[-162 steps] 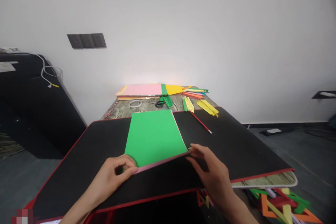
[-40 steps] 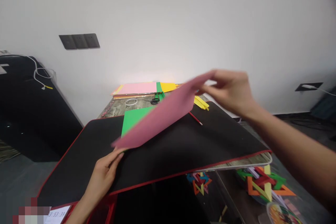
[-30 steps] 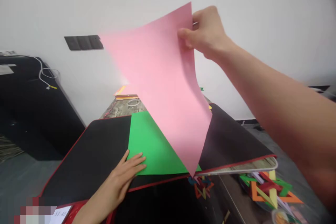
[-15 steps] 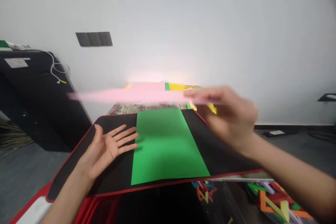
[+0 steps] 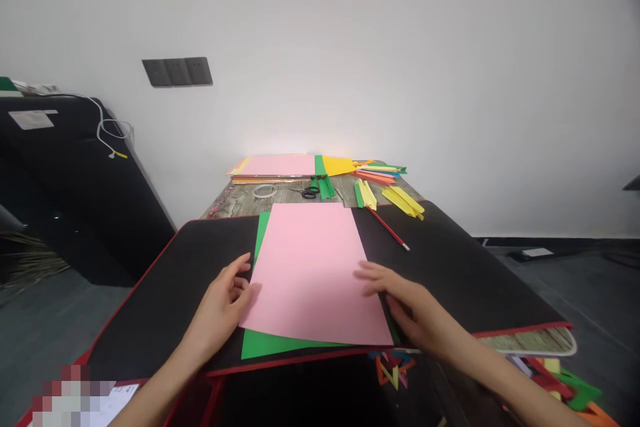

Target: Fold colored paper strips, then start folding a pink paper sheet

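A pink paper sheet [image 5: 313, 267] lies on top of a green paper sheet [image 5: 280, 345], slightly askew. Green shows along the left side and the near edge. At the left edge of the pink sheet is my left hand [image 5: 223, 300], fingers loosely bent and apart, its thumb tip at the paper's edge. My right hand [image 5: 403, 303] rests at the opposite edge with its fingers stretched over the pink paper and its thumb lower down beside it. Both sheets lie on a black mat [image 5: 450, 273] with red trim.
Behind the mat lie scissors [image 5: 309, 193], a tape roll [image 5: 265, 191], a stack of coloured paper [image 5: 280, 165] and folded yellow strips [image 5: 404, 201]. A red pencil [image 5: 389, 229] is on the mat. Below the table edge are coloured paper scraps [image 5: 575, 387].
The pink sheet, held up blurred in my right hand before, now lies over the green sheet. My right hand has come down to its right edge; my left hand has turned over to its left edge.
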A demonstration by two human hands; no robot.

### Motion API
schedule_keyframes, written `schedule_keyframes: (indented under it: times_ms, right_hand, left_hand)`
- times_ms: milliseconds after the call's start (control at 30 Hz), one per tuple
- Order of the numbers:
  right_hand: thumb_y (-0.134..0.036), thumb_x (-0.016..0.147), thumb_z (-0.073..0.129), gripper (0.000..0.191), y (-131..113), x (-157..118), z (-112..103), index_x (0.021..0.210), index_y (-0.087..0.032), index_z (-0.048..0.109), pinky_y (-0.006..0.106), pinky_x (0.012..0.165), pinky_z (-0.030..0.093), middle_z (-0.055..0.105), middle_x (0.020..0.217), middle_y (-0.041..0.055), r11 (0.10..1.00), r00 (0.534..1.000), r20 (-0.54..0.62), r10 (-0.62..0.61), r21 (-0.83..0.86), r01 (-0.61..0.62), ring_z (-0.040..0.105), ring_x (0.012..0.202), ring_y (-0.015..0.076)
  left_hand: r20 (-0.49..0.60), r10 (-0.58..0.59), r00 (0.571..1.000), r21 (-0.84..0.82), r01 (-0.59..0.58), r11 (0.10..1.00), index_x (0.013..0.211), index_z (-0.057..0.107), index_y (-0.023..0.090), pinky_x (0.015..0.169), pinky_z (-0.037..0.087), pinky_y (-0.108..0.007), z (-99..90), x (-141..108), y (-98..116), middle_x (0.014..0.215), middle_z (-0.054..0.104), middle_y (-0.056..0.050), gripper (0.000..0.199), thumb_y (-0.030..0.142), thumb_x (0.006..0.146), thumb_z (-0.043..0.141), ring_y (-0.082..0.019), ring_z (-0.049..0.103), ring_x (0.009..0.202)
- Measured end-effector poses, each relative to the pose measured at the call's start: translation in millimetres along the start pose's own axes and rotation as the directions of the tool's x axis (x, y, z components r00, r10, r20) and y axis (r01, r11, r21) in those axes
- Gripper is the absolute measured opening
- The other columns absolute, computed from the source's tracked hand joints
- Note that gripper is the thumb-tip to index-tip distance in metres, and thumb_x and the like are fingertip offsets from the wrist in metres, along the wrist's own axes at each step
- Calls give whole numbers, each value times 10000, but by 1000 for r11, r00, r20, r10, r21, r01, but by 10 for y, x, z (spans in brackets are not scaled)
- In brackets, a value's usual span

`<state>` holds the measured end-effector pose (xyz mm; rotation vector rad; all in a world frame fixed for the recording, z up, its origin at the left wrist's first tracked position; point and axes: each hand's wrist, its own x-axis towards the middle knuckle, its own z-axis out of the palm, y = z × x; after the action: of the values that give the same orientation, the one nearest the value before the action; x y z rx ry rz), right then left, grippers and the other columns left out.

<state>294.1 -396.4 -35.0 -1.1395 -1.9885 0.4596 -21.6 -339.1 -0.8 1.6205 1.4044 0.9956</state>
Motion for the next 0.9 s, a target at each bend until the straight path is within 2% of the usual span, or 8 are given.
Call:
schedule_keyframes:
  times_ms: [67, 167, 267, 367, 433, 600, 733, 900]
  right_hand:
    - [-137, 879, 344, 313, 32, 24, -68, 1017, -221, 612, 436, 1066, 389, 562, 1331, 83, 988, 984, -89, 155, 2, -156, 461, 1301, 211]
    - [-282, 905, 350, 347, 81, 125, -93, 1127, -196, 601, 463, 1047, 401, 576, 1312, 113, 925, 912, -169, 375, -5, -381, 528, 1228, 243]
    - [-392, 892, 386, 452, 89, 234, 9, 1225, -148, 568, 494, 1064, 362, 585, 1292, 148, 892, 890, -175, 421, -98, -441, 489, 1247, 284]
    - [-427, 873, 430, 513, 73, 276, 179, 1288, -143, 529, 545, 1048, 345, 544, 1335, 168, 883, 902, -172, 397, -198, -426, 405, 1299, 328]
    - [-405, 870, 459, 504, 68, 275, 260, 1307, -160, 512, 586, 1019, 347, 542, 1334, 171, 873, 912, -181, 369, -270, -407, 405, 1290, 353]
    - [-389, 899, 459, 469, 104, 455, 155, 1300, -151, 514, 564, 945, 419, 565, 1306, 178, 848, 950, -64, 307, -435, -303, 474, 1230, 363]
    - [-292, 916, 486, 356, 191, 1032, 6, 1215, -128, 586, 425, 1001, 408, 597, 1274, 154, 867, 976, 88, 198, -480, -133, 525, 1198, 294]
    - [-249, 933, 512, 278, 389, 1878, 183, 1167, -120, 590, 383, 963, 436, 631, 1193, 124, 861, 974, 175, 142, -507, -34, 582, 1111, 225]
  left_hand:
    - [6, 44, 999, 112, -44, 993, 1264, 509, 111, 691, 518, -345, -8, -86, -32, 1071, 576, -115, 672, 519, 735, 577, -167, 568, 714]
    - [15, 92, 996, 241, -93, 966, 1257, 532, 166, 783, 514, -403, -6, -196, -39, 1056, 618, -106, 598, 550, 800, 499, -200, 592, 772]
    - [-28, 150, 988, 309, -134, 942, 1330, 481, 196, 954, 453, -482, 15, -263, -49, 1238, 584, -137, 618, 546, 821, 502, -276, 600, 1031]
    - [73, 244, 967, 365, -254, 896, 1429, 366, 265, 1104, 276, -543, 49, -322, -125, 1485, 386, -120, 804, 515, 728, 671, -346, 368, 1347]
    - [183, 287, 940, 392, -338, 856, 1440, 346, 310, 1116, 224, -562, 64, -356, -195, 1537, 295, -101, 876, 499, 678, 737, -363, 241, 1405]
    - [360, 357, 862, 461, -497, 736, 1381, 436, 367, 1093, 256, -576, 44, -386, -285, 1501, 366, -69, 613, 488, 808, 617, -343, 238, 1403]
    - [379, 537, 753, 473, -657, 587, 1393, 416, 348, 1089, 249, -601, 44, -399, -367, 1467, 426, -91, 675, 492, 776, 649, -344, 250, 1401]
    - [359, 686, 633, 546, -739, 395, 1405, 393, 336, 1086, 292, -572, 114, -408, -595, 1442, 462, -94, 646, 467, 815, 621, -338, 269, 1396]
